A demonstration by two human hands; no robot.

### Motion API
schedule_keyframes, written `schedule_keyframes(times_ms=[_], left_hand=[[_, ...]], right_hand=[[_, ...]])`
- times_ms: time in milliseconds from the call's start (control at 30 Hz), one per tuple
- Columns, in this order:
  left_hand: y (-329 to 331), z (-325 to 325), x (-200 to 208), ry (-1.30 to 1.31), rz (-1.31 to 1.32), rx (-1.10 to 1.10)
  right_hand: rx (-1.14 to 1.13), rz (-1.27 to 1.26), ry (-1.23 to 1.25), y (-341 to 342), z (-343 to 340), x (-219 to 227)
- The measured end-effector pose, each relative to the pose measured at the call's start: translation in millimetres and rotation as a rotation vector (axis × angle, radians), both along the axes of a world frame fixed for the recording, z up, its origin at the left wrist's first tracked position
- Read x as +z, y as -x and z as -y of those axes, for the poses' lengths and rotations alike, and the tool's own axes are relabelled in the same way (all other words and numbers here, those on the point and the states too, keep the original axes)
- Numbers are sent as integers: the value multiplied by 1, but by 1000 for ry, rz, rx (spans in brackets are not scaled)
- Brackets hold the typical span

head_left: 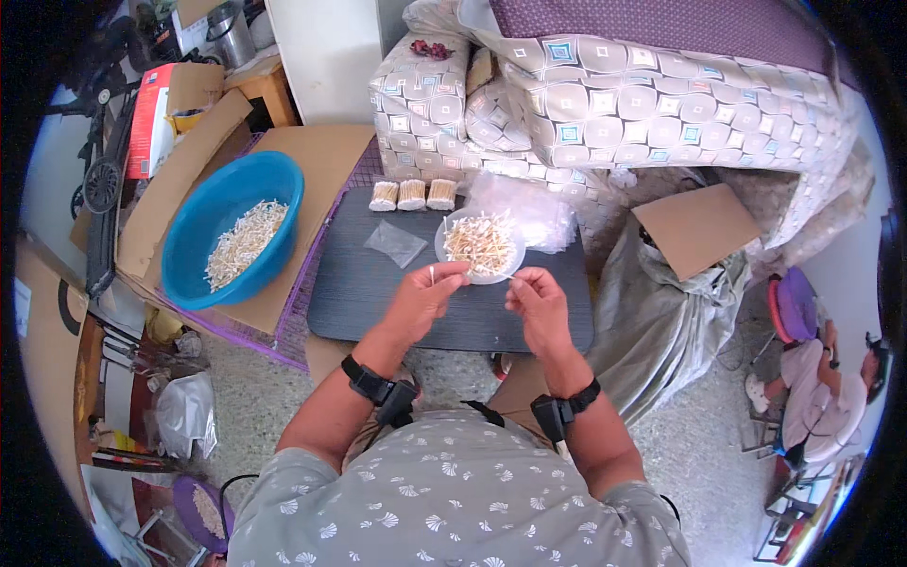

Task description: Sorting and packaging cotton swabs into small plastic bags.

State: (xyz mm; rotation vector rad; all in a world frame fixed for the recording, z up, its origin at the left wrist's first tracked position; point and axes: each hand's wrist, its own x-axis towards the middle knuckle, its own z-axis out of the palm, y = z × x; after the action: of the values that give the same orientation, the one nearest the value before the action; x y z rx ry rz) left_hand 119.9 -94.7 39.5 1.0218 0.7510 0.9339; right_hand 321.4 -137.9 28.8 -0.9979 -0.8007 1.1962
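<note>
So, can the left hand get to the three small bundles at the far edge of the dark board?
Probably yes. The left hand is over the dark board, and only a flat clear bag lies between it and the bundles; nothing tall blocks the way.

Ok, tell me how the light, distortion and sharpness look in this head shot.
Head view: even, soft daylight with faint shadows; a mild sheen on the dark board; strong fisheye bending at the black rim, curving the cushions; centre fairly sharp on the left hand and right hand, but the sticks in the white dish blur together.

Single head view; looks steeply down, close over hands (pixel 482 302); fisheye rim.
</note>
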Motion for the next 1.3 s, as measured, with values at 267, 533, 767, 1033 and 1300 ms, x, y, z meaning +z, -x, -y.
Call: schedule_keyframes(times_ms=[267,533,767,1033,1300], left_hand=[[1,13,7,-60,65,22],[2,23,12,-154,10,36],[3,28,15,-242,-65,59],[-2,33,17,-283,-81,50],[-4,33,13,-301,-59,68]], right_hand=[[164,-179,43,26,16,-2],[169,-65,24,29,23,-2],[219,67,54,29,32,5],[189,205,-115,25,30,-3],[142,203,-84,27,30,-1]])
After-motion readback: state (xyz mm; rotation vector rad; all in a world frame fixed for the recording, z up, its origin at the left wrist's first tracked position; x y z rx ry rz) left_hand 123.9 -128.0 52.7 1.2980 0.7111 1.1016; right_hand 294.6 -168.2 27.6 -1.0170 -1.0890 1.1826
